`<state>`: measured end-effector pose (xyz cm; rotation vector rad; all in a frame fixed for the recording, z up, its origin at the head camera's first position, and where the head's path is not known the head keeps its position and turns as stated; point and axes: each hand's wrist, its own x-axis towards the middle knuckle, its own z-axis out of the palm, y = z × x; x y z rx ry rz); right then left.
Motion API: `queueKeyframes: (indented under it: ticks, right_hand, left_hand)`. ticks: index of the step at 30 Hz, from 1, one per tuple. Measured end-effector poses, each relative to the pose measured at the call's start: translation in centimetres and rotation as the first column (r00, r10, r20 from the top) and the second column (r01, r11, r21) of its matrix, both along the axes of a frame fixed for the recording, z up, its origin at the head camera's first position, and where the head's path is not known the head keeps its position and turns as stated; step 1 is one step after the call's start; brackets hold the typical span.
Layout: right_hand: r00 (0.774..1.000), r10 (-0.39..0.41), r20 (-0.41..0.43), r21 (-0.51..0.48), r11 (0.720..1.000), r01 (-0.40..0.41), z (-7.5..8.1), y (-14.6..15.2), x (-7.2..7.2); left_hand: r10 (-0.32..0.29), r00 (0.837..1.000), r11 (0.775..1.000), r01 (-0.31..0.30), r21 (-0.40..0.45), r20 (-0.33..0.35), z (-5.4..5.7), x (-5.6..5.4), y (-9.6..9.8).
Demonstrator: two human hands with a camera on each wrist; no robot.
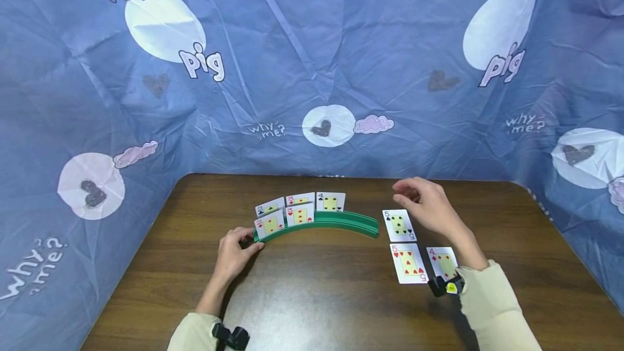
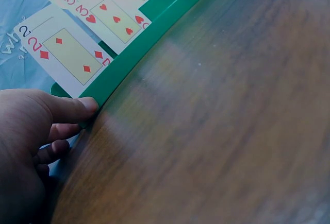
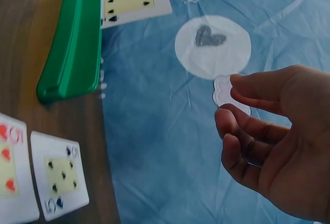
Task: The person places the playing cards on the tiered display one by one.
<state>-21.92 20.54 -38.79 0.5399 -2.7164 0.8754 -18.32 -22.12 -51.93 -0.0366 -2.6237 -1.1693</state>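
A curved green card holder (image 1: 348, 222) stands on the table, its left end pinched between the thumb and fingers of my left hand (image 1: 235, 251). In its front row are the two of diamonds (image 2: 72, 54) and the three of hearts (image 1: 300, 214). Behind them show a black two (image 1: 269, 206), a red three (image 1: 299, 198) and the four of spades (image 1: 330, 201). My right hand (image 1: 429, 207) hangs in the air, fingers loosely bent and holding nothing, just beyond the five of spades (image 1: 398, 225). Nearer lie the five of hearts (image 1: 408, 264) and the four of diamonds (image 1: 442, 262), partly covered by the wrist camera.
The brown wooden table (image 1: 312, 307) carries everything. A blue printed cloth (image 1: 273, 85) rises behind its far edge and along both sides. Black wrist cameras sit on both sleeves, the right one (image 1: 444, 286) beside the loose cards.
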Motion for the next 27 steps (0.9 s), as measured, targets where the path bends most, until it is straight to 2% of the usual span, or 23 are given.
queueKeyframes:
  ticks: [16, 27]
  right_hand:
    - [0.998, -0.061, -0.009, 0.062, 0.996, 0.061, -2.1, 4.9, 2.4]
    - [0.99, -0.106, 0.095, 0.117, 0.989, 0.095, -4.1, 7.5, 3.9]
  left_hand:
    - [-0.01, 1.0, 1.0, 0.01, 0.007, -0.022, -0.1, 0.1, -0.1]
    - [-0.006, 1.0, 1.0, 0.006, 0.001, -0.02, 0.0, 0.0, 0.0]
